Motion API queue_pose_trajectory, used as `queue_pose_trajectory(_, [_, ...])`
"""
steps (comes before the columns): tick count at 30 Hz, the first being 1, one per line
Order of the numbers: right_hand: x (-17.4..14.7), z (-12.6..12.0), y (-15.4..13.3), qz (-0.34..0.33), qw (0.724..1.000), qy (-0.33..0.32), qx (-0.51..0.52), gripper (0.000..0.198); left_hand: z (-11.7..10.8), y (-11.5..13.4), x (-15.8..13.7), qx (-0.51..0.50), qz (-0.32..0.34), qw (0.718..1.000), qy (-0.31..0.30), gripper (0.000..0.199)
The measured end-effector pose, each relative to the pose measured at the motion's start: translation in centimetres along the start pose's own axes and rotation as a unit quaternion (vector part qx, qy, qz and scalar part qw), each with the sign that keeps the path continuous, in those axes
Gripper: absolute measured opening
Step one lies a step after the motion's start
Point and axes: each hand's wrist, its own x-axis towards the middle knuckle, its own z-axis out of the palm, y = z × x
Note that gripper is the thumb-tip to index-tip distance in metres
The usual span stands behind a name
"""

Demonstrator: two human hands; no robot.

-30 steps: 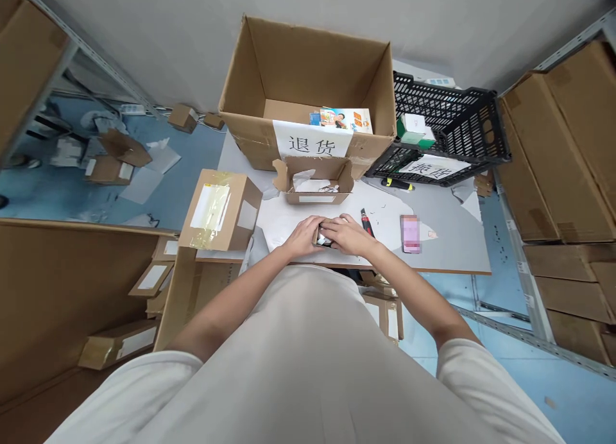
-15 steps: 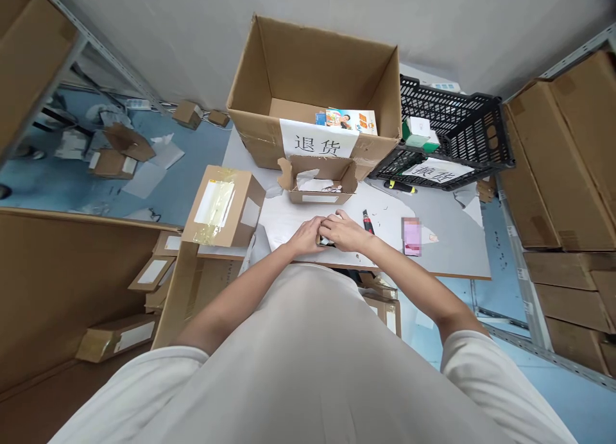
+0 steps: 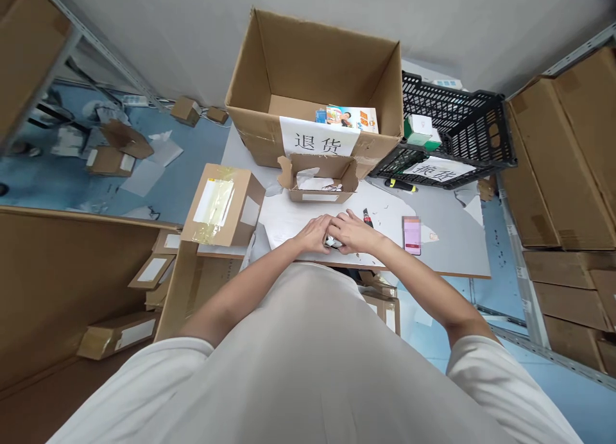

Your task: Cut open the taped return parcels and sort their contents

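Still, both hands clasping small packet

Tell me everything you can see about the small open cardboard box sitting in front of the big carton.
The small open cardboard box is plain brown corrugated card, low and oblong, with its flaps folded outward. White crumpled paper lies inside, and a white label strip runs along its near wall. It stands upright on the white table, close against the big carton with the paper sign. Neither hand touches it.
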Motion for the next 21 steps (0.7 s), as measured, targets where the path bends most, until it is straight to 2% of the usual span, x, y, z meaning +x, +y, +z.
queue_pose_trajectory(3, [-0.5,-0.1,0.0,-0.024,1.0,0.0,0.01,0.036,0.3,-0.2,0.1,-0.011,0.012,1.0,0.005,0.068])
queue_pose_trajectory(6, [-0.9,-0.2,0.1,-0.015,0.999,-0.003,0.048,0.036,0.7,-0.2,0.0,-0.025,0.012,1.0,0.013,0.07])
queue_pose_trajectory(11, [-1.0,0.4,0.4,-0.011,0.997,-0.007,0.071,0.035,1.0,-0.3,-0.7,-0.073,-0.035,0.997,-0.017,0.077])
queue_pose_trajectory(16, [-1.4,2.4,0.2,-0.031,0.989,0.062,0.13,0.031,1.0,-0.9,-1.6,-0.06,-0.067,0.996,-0.01,0.068])
queue_pose_trajectory(18, [-1.7,3.3,-0.3,0.014,0.982,0.108,0.153,0.028,1.3,-1.2,-2.1,-0.066,-0.08,0.995,0.006,0.067])
queue_pose_trajectory(21, [-2.1,4.5,-1.4,0.206,0.949,0.144,0.189,0.032,2.0,-1.5,-2.7,-0.086,-0.098,0.99,0.051,0.068])
